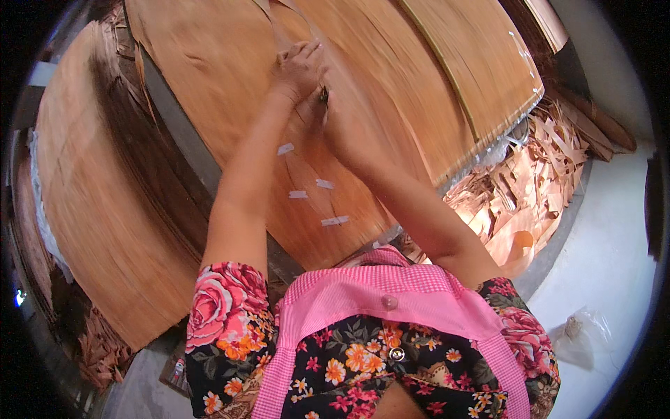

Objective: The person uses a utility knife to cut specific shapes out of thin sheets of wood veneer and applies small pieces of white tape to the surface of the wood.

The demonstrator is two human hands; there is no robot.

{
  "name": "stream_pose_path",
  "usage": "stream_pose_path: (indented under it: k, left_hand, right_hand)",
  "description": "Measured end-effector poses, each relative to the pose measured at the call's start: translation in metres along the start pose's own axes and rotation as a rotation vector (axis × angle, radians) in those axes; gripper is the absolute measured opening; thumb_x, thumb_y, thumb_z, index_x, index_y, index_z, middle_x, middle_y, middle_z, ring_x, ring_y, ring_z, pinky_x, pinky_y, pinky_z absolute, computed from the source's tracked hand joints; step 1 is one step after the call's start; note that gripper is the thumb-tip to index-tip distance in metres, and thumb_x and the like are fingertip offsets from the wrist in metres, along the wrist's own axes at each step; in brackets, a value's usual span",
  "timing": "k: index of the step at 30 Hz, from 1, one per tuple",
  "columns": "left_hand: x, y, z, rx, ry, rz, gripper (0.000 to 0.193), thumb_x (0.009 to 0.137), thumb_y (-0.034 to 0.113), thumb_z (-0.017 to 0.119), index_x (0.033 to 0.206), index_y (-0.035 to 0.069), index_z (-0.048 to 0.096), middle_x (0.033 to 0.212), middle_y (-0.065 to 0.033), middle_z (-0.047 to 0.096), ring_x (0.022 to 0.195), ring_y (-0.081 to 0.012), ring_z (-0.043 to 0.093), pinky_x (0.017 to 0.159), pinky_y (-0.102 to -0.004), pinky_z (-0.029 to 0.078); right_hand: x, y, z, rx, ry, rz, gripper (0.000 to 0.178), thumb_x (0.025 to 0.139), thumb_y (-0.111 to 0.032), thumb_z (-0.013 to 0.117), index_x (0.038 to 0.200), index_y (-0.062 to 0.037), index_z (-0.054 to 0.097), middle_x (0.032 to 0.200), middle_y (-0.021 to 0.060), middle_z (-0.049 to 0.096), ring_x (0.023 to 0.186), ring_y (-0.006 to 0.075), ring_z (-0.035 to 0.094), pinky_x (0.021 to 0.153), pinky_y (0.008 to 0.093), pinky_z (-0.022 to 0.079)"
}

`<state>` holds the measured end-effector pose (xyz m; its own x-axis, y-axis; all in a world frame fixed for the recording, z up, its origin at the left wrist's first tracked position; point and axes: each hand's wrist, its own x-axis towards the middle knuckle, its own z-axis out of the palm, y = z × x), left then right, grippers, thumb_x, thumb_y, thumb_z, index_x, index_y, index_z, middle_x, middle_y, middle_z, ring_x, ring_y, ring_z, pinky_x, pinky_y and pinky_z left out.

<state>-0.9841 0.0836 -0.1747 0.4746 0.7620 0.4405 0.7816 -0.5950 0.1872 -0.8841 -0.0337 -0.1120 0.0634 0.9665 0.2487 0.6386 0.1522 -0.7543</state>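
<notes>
My left hand [301, 71] is closed over a large orange-brown wood veneer sheet [230, 84], its fingers curled together next to a thin loose strip of veneer [307, 24]. What lies inside those fingers is hidden. Just below and to the right, my right hand [336, 126] is also closed; a small dark greenish tip shows at its fingers, too little to name. The two hands nearly touch. Short pieces of white tape [297, 195] are stuck on the sheet between my forearms, along a split in the wood.
Another veneer stack [118, 188] lies at the left, beyond a grey table edge [183, 136]. More veneer [481, 63] spreads at the right. Beneath it is a heap of torn veneer scraps [523, 181]. A clear plastic bag [583, 339] rests on the pale floor.
</notes>
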Motion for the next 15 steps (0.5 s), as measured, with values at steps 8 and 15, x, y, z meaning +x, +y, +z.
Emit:
stream_pose_path:
  k: [8,15]
  left_hand:
    - [0.006,0.027,-0.020,0.129,0.003,0.153,0.030,0.079,0.026,0.049,0.104,0.010,0.053,0.105,-0.0014,0.054,0.104,-0.0183,0.047,0.082,-0.0396,0.036]
    - [-0.032,0.138,0.008,0.164,-0.018,-0.317,0.045,0.079,0.039,0.048,0.113,0.010,0.045,0.121,-0.0177,0.039,0.117,-0.0356,0.031,0.092,-0.0486,0.029]
  right_hand:
    - [-0.135,0.055,-0.034,-0.306,0.008,-0.166,0.046,0.081,-0.006,0.043,0.126,-0.0089,0.035,0.079,0.0269,0.057,0.072,0.0430,0.056,0.063,0.0475,0.046]
    - [-0.169,0.064,-0.079,2.342,1.129,1.490,0.050,0.079,-0.007,0.046,0.127,-0.0071,0.033,0.067,0.0262,0.054,0.060,0.0396,0.056,0.052,0.0466,0.043]
